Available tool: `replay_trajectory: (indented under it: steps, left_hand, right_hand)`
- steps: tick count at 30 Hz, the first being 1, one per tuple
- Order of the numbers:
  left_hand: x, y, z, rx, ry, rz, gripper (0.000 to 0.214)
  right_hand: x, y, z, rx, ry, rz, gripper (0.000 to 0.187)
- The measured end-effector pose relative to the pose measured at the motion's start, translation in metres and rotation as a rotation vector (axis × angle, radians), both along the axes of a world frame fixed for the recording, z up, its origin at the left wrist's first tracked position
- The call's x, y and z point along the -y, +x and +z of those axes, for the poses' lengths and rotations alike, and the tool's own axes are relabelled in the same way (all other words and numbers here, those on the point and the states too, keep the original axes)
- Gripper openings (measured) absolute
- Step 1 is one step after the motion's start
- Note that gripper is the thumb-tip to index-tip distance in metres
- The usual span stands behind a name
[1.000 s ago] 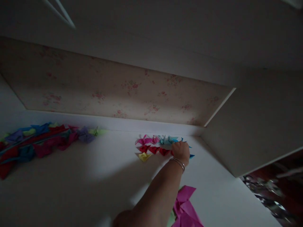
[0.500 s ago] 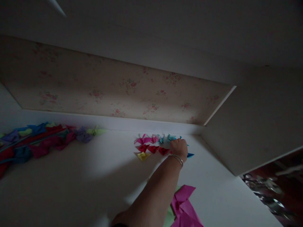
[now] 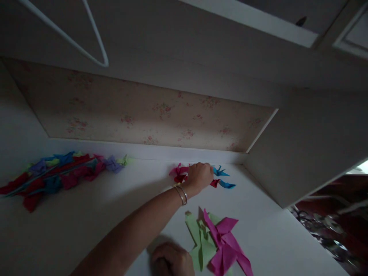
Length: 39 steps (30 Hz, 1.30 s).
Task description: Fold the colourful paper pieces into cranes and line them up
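Note:
My left hand [image 3: 199, 178], with bracelets on its wrist, reaches over rows of small folded paper cranes at the back of the white surface. Its fingers are curled downward, and their tips are hidden. Pink cranes [image 3: 178, 169] and a red folded piece [image 3: 180, 178] show left of it; a light blue crane [image 3: 220, 171], a blue piece [image 3: 227, 184] and a red one [image 3: 215, 183] lie to its right. My right hand [image 3: 173, 260] rests closed at the bottom edge. Beside it lie larger folded papers, pale green [image 3: 201, 245] and magenta [image 3: 225, 245].
A long heap of colourful paper cranes [image 3: 69, 172] lies at the left. Floral wallpaper [image 3: 161, 115] covers the back wall. An overhead shelf [image 3: 172, 50], a white looped cord [image 3: 99, 42] and a side panel [image 3: 301, 145] enclose the space.
My left hand has moved left along the crane rows, uncovering the light blue crane. My right hand has come into view at the bottom. The view has shifted, showing more of the green paper.

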State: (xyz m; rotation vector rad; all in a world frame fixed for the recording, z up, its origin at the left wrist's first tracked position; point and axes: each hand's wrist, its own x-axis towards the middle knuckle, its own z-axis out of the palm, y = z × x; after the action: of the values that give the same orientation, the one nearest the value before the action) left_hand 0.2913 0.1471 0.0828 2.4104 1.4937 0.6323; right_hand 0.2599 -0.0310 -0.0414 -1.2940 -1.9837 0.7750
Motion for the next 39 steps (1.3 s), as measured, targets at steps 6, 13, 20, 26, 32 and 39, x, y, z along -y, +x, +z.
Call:
replay_trajectory:
  steps: [6, 13, 20, 26, 32, 39]
  left_hand:
    - [0.049, -0.125, -0.013, 0.183, -0.105, 0.014, 0.039]
    - [0.146, -0.241, -0.052, 0.572, -0.47, 0.212, 0.042]
    - [0.173, -0.302, -0.074, 0.692, -0.641, 0.323, 0.043]
    - [0.17, -0.308, -0.08, 0.68, -0.552, 0.235, 0.036]
    - [0.172, -0.307, -0.077, 0.701, -0.57, 0.22, 0.036]
    - [0.173, -0.306, -0.079, 0.712, -0.57, 0.222, 0.035]
  right_hand:
    - [0.0, -0.003, -0.003, -0.07, -0.006, -0.054, 0.036]
    - [0.007, -0.016, 0.021, 0.038, -0.073, -0.174, 0.027]
    - [0.008, -0.018, 0.018, 0.085, -0.093, -0.23, 0.025]
    - [0.008, -0.02, 0.009, 0.143, 0.026, -0.321, 0.024]
    - [0.021, -0.078, 0.014, 0.181, 0.284, 0.13, 0.022]
    - [0.022, -0.11, 0.011, 0.22, 0.256, 0.324, 0.023]
